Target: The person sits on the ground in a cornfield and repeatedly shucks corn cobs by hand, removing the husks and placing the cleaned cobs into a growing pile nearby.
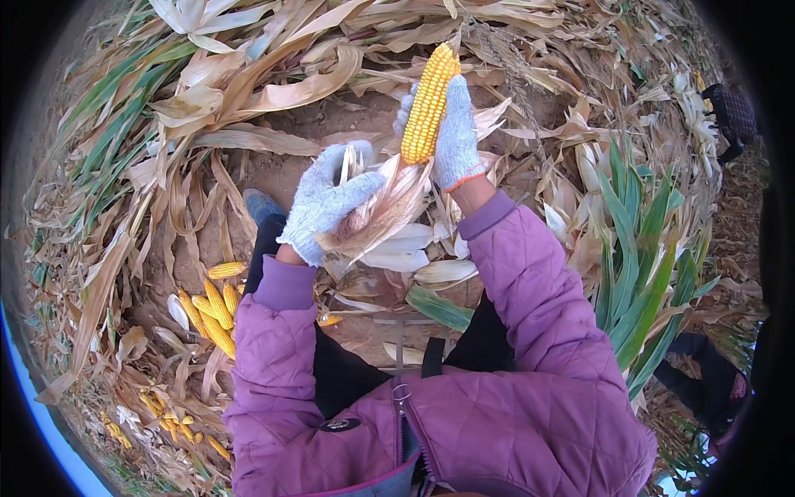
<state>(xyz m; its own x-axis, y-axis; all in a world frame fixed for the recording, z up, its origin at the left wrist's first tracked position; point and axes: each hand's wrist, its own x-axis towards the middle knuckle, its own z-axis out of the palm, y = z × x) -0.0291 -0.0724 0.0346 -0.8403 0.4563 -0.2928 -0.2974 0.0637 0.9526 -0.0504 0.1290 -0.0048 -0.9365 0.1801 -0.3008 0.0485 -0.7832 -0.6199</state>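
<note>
Cob [430, 103], long axis running forward and slightly right, sat in the right hand [458, 139], fingers closed round it; off its near-left end, the left hand [325, 199] gripped pale husk [387, 205].

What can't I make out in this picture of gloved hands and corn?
All in the head view:
Right hand: fingers partly hidden behind the cob.
Near cobs at left: some partly covered by the left sleeve.
Far cobs, lower left: too small to count surely.
Dark shape, lower right: blurred, cut off by the picture's edge.
</note>
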